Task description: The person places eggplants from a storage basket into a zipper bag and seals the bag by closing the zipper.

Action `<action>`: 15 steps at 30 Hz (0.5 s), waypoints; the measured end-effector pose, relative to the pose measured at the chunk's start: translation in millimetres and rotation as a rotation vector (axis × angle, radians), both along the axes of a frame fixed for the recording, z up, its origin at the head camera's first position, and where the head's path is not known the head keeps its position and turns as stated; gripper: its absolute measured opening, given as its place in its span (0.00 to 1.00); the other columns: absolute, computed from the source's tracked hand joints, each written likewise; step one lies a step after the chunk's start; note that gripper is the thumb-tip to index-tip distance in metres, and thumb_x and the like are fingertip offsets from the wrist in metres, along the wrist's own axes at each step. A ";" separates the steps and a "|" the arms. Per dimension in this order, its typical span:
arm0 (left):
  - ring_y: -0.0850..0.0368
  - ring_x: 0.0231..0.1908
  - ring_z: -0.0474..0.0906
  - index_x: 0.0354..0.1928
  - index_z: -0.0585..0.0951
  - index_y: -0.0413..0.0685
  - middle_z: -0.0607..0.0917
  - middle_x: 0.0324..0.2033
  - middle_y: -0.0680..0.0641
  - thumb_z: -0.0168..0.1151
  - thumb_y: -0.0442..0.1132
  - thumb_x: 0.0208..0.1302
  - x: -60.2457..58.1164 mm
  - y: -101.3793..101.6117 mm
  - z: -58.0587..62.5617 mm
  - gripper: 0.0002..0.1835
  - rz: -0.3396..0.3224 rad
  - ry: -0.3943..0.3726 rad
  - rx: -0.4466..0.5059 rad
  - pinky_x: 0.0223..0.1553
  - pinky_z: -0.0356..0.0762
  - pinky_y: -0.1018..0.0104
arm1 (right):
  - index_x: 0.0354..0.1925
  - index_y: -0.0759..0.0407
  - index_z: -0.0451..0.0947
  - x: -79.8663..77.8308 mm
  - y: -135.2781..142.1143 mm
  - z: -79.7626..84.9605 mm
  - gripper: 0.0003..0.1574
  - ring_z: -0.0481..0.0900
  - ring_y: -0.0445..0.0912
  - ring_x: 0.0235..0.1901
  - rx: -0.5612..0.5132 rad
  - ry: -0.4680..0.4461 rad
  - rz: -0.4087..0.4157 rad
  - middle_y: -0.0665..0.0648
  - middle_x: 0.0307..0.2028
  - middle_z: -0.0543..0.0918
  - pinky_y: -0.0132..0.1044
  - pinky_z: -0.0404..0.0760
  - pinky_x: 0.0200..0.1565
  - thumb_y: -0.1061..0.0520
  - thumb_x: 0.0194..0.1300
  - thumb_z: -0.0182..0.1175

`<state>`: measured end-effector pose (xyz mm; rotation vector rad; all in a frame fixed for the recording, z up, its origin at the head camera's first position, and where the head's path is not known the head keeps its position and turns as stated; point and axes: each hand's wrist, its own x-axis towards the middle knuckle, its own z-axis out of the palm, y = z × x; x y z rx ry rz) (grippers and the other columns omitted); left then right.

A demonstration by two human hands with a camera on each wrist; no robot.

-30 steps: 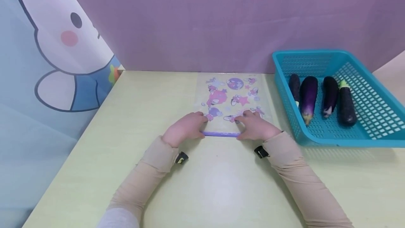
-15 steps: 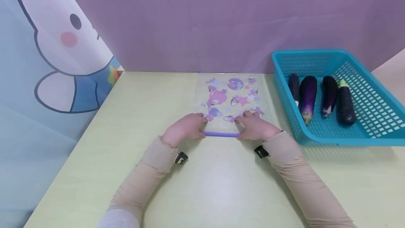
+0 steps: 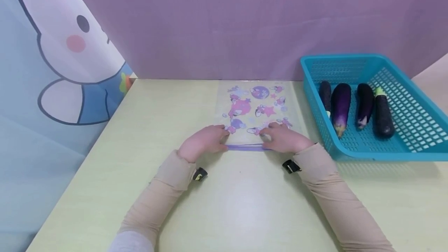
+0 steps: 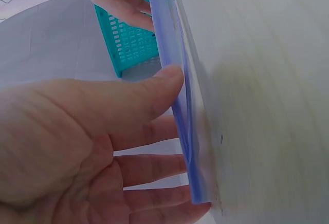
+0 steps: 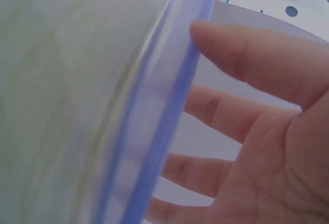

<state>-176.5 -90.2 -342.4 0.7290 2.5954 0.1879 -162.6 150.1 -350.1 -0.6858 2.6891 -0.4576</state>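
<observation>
A clear zip bag (image 3: 241,108) with pink and purple cartoon prints lies flat on the table, its purple zip edge facing the person. My left hand (image 3: 206,141) pinches the left part of that edge, thumb in front and fingers over the top. On the right part, my right hand (image 3: 285,138) holds the upper layer the same way. Between the hands, a narrow gap shows in the zip edge. In the right wrist view, two purple zip strips (image 5: 167,111) stand apart, with the thumb (image 5: 231,47) at the upper one.
A teal plastic basket (image 3: 367,156) stands to the right of the bag. Several dark purple eggplants (image 3: 341,102) lie in it. A purple cloth (image 3: 217,22) hangs behind the table, and a blue cartoon cloth (image 3: 42,158) hangs at the left.
The zip edge has parted into two lines with a slim gap between them. My right hand has risen slightly with the upper layer; my left hand has hardly moved.
</observation>
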 end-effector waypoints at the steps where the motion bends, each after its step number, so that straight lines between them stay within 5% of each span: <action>1: 0.42 0.68 0.59 0.65 0.68 0.40 0.64 0.67 0.37 0.61 0.44 0.63 -0.3 0.0 0.1 0.31 -0.003 0.001 -0.005 0.69 0.54 0.53 | 0.58 0.64 0.72 -0.1 -0.3 -0.1 0.24 0.62 0.67 0.63 -0.005 0.000 -0.004 0.73 0.59 0.69 0.64 0.56 0.63 0.55 0.65 0.55; 15: 0.42 0.67 0.60 0.65 0.68 0.40 0.66 0.66 0.36 0.57 0.40 0.66 -1.0 0.7 0.7 0.27 -0.032 0.026 -0.019 0.69 0.55 0.52 | 0.36 0.66 0.82 -5.4 -2.8 -3.4 0.09 0.78 0.55 0.43 -0.163 0.049 -0.103 0.63 0.41 0.83 0.51 0.74 0.49 0.63 0.64 0.56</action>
